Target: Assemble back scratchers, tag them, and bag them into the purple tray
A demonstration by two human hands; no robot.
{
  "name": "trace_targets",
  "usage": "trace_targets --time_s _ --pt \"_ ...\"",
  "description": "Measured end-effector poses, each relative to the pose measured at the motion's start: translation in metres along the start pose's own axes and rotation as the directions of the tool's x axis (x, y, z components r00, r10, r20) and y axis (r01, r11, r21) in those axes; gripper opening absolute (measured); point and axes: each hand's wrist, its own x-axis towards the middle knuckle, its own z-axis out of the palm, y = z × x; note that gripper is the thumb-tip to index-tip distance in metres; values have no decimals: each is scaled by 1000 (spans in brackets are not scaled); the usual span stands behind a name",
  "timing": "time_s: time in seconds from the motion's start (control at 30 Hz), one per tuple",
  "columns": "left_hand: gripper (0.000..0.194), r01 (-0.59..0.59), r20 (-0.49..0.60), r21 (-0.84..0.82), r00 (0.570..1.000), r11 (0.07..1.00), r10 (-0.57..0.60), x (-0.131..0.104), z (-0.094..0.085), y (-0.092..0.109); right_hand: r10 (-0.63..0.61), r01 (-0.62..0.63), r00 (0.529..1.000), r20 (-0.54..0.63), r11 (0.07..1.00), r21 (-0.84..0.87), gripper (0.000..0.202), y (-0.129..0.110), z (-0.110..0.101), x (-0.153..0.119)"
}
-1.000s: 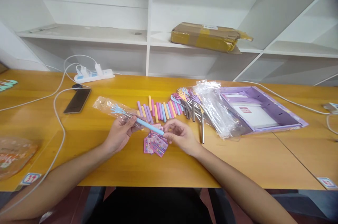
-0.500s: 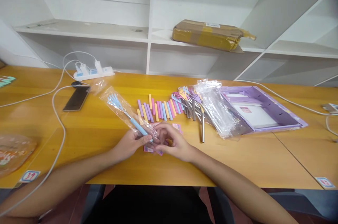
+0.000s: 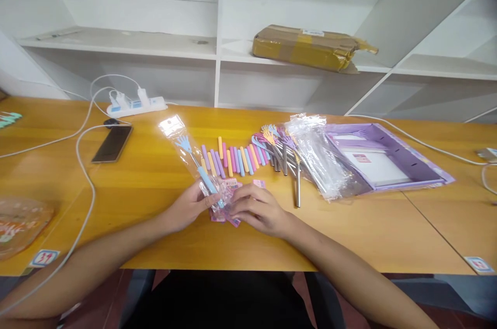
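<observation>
One sticker (image 3: 44,257), first digit 3; left grip (image 3: 191,206) snug on bagged blue scratcher (image 3: 208,182); right grip (image 3: 261,210) half-curled, hold unclear.

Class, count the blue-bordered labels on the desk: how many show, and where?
2. The left label lies near the front edge of the desk; the right label lies near that edge, far right. The arms may hide others.

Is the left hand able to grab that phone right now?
Probably not: the left hand is holding the bagged blue scratcher. With that hand free, nothing seems to block its way to the phone.
</observation>
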Motion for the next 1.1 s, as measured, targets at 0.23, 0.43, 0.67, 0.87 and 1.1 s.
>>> trace_targets --time_s 0.23,0.43,0.67,0.87,1.1 --pt "31 90 216 -26 973 996 -82 -7 8 1 140 -138 990 -20 988 75 9 -3 6 7" --pt "30 54 209 39 976 998 -62 -6 10 -1 256 -254 966 -25 964 76 15 -1 11 4" --pt "26 87 237 86 966 993 -105 -5 8 -1 505 -518 855 120 813 268 42 0 9 5" --pt "29 160 207 152 960 975 -190 -4 4 -3 584 -583 791 181 632 510 30 3 13 5" --pt "36 73 330 122 938 990 -110 -4 0 6 538 -610 771 341 469 639 33 0 8 4"
